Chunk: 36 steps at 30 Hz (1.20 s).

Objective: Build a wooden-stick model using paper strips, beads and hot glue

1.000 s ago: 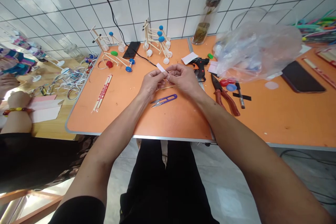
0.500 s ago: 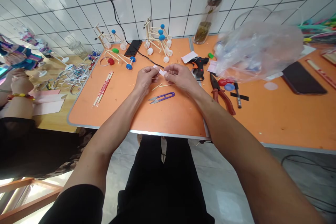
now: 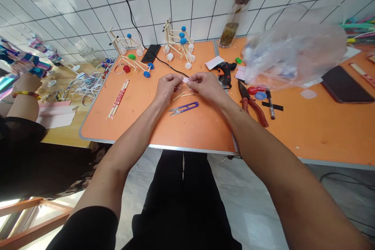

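Note:
Between my fingertips is a small piece of pale pink paper (image 3: 185, 80), mostly covered by the fingers. My left hand (image 3: 167, 88) pinches its left end, and my right hand (image 3: 204, 86) pinches the right end. Short wooden sticks (image 3: 186, 94) lie on the table just below the hands. Nearer to me are purple thread snips (image 3: 184, 108), blades pointing left. Behind the hands stand two stick models, one (image 3: 178, 43) with blue and white caps, the other (image 3: 124, 50) with red, green, blue and white ones.
To the right lie a black glue gun (image 3: 225, 73), red-handled pliers (image 3: 254, 106), a marker (image 3: 270, 104), a plastic bag (image 3: 295, 54) and a phone (image 3: 345, 85). A glass bottle (image 3: 230, 33) stands by the wall. Wrapped chopsticks (image 3: 118, 99) lie left. A co-worker's arm (image 3: 25, 101) is at far left.
My hands have come slightly closer together, and less of the pink paper shows between them. The whole view has shifted a little. At far left, the co-worker's hand has risen.

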Available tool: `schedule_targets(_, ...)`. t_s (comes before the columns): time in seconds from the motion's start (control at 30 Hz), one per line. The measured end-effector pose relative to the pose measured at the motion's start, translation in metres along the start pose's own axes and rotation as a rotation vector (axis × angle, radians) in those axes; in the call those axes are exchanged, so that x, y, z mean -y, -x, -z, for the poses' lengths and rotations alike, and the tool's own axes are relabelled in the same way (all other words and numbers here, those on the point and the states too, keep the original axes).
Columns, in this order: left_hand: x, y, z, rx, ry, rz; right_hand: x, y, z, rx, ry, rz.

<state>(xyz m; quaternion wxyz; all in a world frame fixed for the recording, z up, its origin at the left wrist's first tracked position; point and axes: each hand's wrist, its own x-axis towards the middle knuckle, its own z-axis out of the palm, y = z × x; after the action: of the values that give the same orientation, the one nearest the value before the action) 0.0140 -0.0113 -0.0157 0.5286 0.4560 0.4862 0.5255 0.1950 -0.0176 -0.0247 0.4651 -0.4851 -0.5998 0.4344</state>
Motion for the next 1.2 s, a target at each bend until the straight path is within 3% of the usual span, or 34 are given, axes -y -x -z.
schedule_targets(0.23,-0.011,-0.012,0.019,-0.108,-0.149,-0.087,-0.007,-0.012,0.021,-0.170,0.072,0.072)
schedule_targets(0.4,-0.017,-0.011,0.033,0.070,-0.503,-0.113,-0.011,-0.019,0.033,-0.228,0.097,0.059)
schedule_targets(0.57,-0.009,-0.007,0.032,0.224,-0.788,-0.057,-0.014,-0.020,0.031,-0.247,0.113,0.089)
schedule_targets(0.8,-0.005,-0.009,0.030,0.258,-0.927,-0.076,-0.023,-0.023,0.028,-0.270,0.194,0.141)
schedule_targets(0.97,-0.006,-0.009,0.030,0.204,-0.966,-0.127,-0.018,-0.018,0.026,-0.272,0.235,0.140)
schedule_targets(1.2,0.005,-0.011,0.027,0.242,-1.077,-0.168,-0.014,-0.014,0.023,-0.241,0.222,0.138)
